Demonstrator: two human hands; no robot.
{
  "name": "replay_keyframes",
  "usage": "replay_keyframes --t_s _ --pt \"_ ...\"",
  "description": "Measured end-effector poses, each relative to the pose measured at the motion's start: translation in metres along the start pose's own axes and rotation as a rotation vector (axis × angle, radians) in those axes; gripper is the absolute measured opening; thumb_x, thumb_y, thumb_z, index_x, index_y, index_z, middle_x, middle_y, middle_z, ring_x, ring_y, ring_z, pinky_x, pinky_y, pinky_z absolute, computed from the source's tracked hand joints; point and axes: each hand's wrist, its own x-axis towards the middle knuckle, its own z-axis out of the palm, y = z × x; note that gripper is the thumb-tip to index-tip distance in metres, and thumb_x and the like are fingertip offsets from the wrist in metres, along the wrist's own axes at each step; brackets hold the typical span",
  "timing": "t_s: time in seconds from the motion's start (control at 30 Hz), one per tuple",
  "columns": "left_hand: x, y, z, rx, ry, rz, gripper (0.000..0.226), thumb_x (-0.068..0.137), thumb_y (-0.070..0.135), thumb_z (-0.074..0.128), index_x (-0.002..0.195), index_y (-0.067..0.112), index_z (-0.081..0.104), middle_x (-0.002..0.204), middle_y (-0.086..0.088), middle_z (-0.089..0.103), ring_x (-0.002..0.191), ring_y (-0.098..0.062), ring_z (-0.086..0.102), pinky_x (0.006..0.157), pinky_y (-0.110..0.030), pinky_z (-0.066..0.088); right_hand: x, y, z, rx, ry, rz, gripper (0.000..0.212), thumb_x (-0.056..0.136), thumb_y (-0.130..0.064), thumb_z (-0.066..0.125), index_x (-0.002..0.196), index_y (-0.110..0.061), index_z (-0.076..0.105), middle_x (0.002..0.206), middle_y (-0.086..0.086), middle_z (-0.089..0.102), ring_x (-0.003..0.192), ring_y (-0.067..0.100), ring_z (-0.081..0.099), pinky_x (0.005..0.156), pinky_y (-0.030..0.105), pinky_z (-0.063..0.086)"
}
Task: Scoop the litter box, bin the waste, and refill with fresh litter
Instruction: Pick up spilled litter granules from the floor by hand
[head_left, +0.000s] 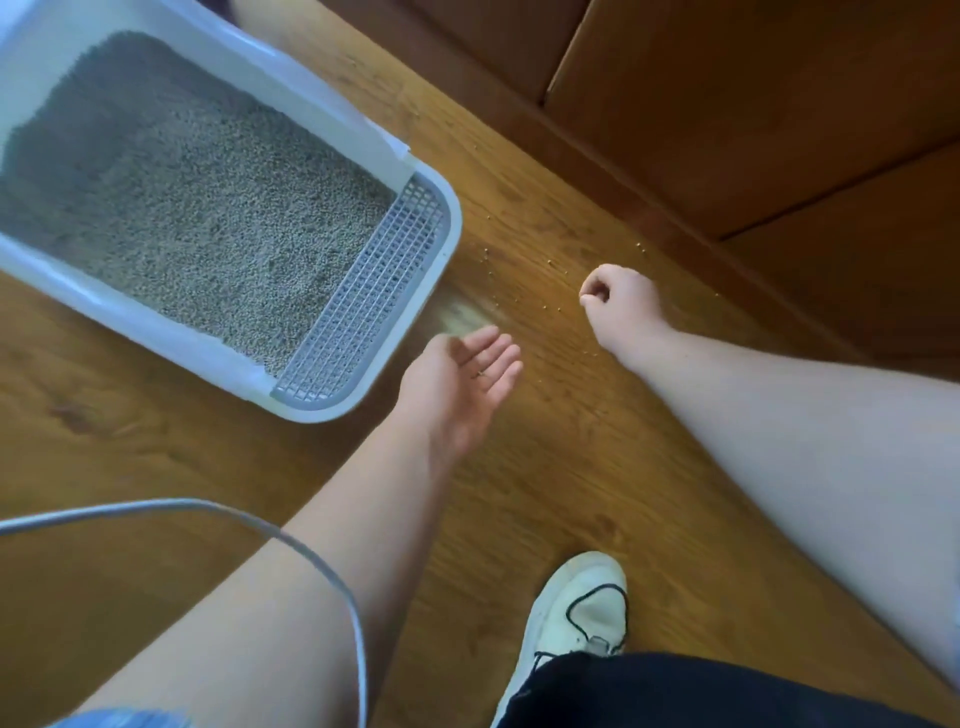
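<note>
A white litter box (447, 228) lies on the wooden floor at the upper left, filled with grey litter (182, 197). A grey grid step (374, 291) runs along its near end. Stray litter grains (545, 280) are scattered on the floor to the right of the box. My left hand (467, 384) is held palm up just beside the box's corner, fingers straight, with a small speck on the palm. My right hand (618, 301) hovers low over the grains with its fingertips pinched together; whether a grain sits between them is too small to tell.
Wooden cabinet doors (753, 104) run along the upper right. My white shoe (576, 618) stands on the floor at the bottom centre. A grey cable (291, 535) loops across the lower left over my arm.
</note>
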Motion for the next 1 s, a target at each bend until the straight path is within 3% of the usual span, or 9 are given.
replay_keyframes --t_s 0.13,0.27,0.47,0.77,0.9,1.0 --pt "-0.008 0.002 -0.013 0.053 -0.037 -0.01 0.043 0.105 0.022 0.027 0.112 -0.006 0.06 0.111 -0.024 0.066 0.098 -0.031 0.067 0.085 -0.039 0.055 0.025 -0.017 0.009 0.045 0.051 -0.005 0.014 0.089 -0.013 0.054 0.082 -0.02 0.063 0.094 -0.003 0.065 0.08 0.021 0.061 0.062 0.027 0.047" --pt "0.006 0.003 -0.027 -0.012 0.014 0.02 0.043 0.105 0.022 0.027 0.112 -0.005 0.06 0.111 -0.023 0.067 0.099 -0.03 0.068 0.084 -0.038 0.056 0.042 -0.017 0.031 0.07 0.079 -0.05 0.006 0.093 -0.014 0.061 0.091 -0.02 0.06 0.099 -0.005 0.056 0.082 0.018 0.056 0.073 0.029 0.047" --pt "0.008 -0.009 -0.013 -0.013 -0.009 0.035 0.043 0.104 0.021 0.029 0.108 -0.006 0.062 0.109 -0.024 0.069 0.099 -0.032 0.068 0.083 -0.04 0.056 0.054 -0.006 0.041 0.207 0.165 -0.102 0.013 0.093 -0.01 0.063 0.089 -0.02 0.055 0.097 -0.001 0.054 0.079 0.015 0.053 0.074 0.027 0.045" --pt "0.007 -0.02 -0.013 0.075 0.017 0.012 0.044 0.104 0.021 0.03 0.109 -0.007 0.063 0.106 -0.025 0.071 0.097 -0.032 0.071 0.083 -0.041 0.058 0.057 0.003 0.051 0.087 0.176 -0.264 0.011 0.095 -0.014 0.056 0.085 -0.016 0.059 0.092 -0.002 0.055 0.084 0.025 0.055 0.07 0.037 0.05" --pt "0.011 -0.024 -0.014 0.05 0.05 0.003 0.045 0.104 0.022 0.029 0.112 -0.007 0.062 0.11 -0.026 0.069 0.1 -0.033 0.068 0.089 -0.042 0.055 0.045 -0.013 0.043 0.14 0.139 -0.372 0.007 0.093 -0.017 0.057 0.087 -0.017 0.062 0.09 -0.005 0.055 0.082 0.02 0.055 0.074 0.034 0.05" --pt "0.02 -0.022 -0.015 0.031 0.06 0.015 0.046 0.105 0.024 0.027 0.114 -0.006 0.061 0.113 -0.025 0.067 0.103 -0.033 0.066 0.092 -0.042 0.053 0.007 -0.035 0.034 0.251 -0.055 -0.61 0.007 0.086 -0.014 0.061 0.085 -0.021 0.063 0.083 -0.006 0.059 0.073 0.01 0.053 0.07 0.026 0.047"
